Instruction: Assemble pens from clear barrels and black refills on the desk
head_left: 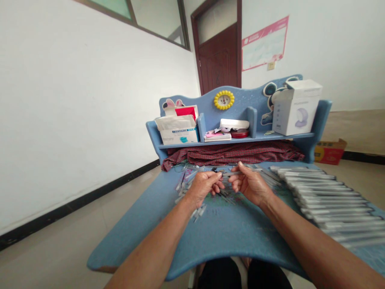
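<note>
Working over the blue desk (222,239), avoid disturbing the loose pieces (198,212) at seven o'clock and the pen row (332,204) at four o'clock. Hold the slim tube (231,174), probably a pen part given the blur, level between both hands: left hand (205,187), fingers clamped on one end; right hand (250,185), fingers clamped on the other. Align before pressing. Plaid cloth (237,154) lies at twelve o'clock.

No text is legible (the poster (265,45) blurs)
</note>
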Available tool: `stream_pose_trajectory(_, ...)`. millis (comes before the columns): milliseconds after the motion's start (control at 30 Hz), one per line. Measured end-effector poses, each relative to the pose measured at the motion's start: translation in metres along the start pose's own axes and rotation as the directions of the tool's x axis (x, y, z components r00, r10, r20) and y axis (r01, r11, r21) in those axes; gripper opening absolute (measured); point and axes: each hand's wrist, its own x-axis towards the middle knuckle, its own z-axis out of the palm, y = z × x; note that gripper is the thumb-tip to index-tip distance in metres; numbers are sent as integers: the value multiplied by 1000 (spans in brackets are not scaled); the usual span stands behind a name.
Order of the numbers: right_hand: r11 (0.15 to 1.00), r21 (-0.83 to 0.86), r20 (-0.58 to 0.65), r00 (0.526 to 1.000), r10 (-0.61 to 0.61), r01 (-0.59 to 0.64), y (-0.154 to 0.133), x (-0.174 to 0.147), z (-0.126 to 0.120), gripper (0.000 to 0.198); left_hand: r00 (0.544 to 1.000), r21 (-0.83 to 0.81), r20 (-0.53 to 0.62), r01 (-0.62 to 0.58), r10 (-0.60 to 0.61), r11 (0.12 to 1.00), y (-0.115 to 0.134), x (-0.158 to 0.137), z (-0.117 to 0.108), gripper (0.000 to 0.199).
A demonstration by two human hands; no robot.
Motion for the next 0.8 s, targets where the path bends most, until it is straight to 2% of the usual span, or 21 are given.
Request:
stream_pose_trajectory(167,1000,-6,6,1000,2,-2,1,-1,0,28,999,-32,1,-37,37,999,-1,0,-2,18)
stream_pose_trajectory(300,1000,5,12,1000,8,-8,1,-1,1,29,1000,-43,-12,-11,10,999,0,0,-2,30)
stream_pose_trajectory(467,1000,18,27,1000,-7,7,0,0,0,25,999,-40,22,45,-45,998,0,0,-2,30)
stream_pose_trajectory(633,999,12,85,996,-38,37,0,0,-2,15,999,-51,28,-16,17,999,-1,0,-4,23)
stream_pose_trajectory(800,998,-22,46,998,-53,54,1,0,-1,14,1000,-33,18,-8,8,999,0,0,-4,22)
